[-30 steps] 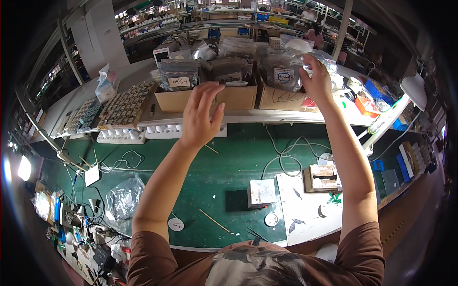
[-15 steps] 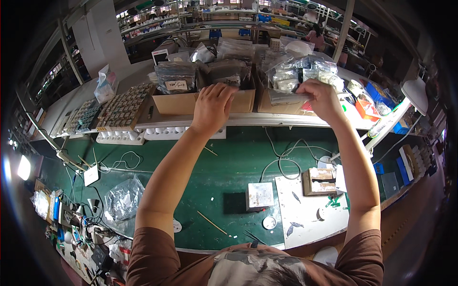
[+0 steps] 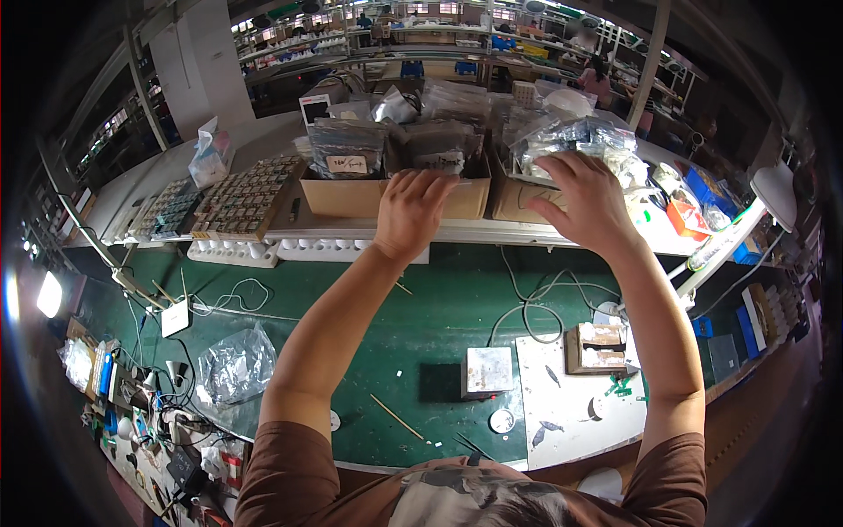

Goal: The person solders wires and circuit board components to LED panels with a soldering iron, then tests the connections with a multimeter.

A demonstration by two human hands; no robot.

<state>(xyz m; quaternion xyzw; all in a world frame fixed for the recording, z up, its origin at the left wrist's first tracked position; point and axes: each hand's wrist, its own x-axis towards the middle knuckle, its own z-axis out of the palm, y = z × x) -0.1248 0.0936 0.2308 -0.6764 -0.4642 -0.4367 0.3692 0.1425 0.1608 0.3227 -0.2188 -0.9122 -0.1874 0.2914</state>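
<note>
My left hand (image 3: 409, 211) is at the front rim of a cardboard box (image 3: 338, 198), its fingers curled and pressed together. What they hold, if anything, is hidden. Behind the fingers, clear zip bags (image 3: 442, 145) stand packed in that box, and another bag bears a white label (image 3: 349, 164). To the right, my right hand (image 3: 587, 198) reaches over a second cardboard box (image 3: 514, 200), thumb spread from the fingers, holding nothing visible. Plastic bags with pale contents (image 3: 606, 136) are heaped in and above this box, just beyond my right fingers.
A tray of small block-like parts (image 3: 246, 198) lies left on the shelf; a red bin (image 3: 687, 220) and lamp (image 3: 774, 195) are right. Below, the green bench holds a metal block (image 3: 488, 372), tweezers (image 3: 474, 446), a wooden stick (image 3: 397, 417), a cable (image 3: 536, 303) and a crumpled bag (image 3: 235, 364).
My right hand has opened and let go of the clear bag it pinched at the right box. My left hand stays by the left box's rim. The whole view has shifted slightly.
</note>
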